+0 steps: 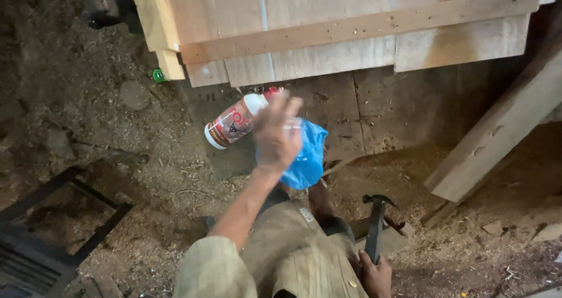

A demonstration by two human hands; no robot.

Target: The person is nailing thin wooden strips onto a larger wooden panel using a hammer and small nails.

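My left hand [276, 135] is raised and blurred by motion, fingers apart, with nothing clearly in it. It hovers over a crumpled blue plastic bag [307, 157] and just right of a white plastic bottle [229, 126] with a red-brown label that lies on its side on the sawdust-covered ground. Whether the hand touches the bag is unclear. My right hand [374, 276], low by my knee, grips the handle of a black claw hammer [376, 222], whose head points up and away from me.
A panel of pale wooden boards with a nailed cross batten [351, 28] fills the top. A thick plank [497, 134] leans at the right. A small green cap [158, 75] lies by the panel's corner. A dark metal frame [52, 228] sits at lower left.
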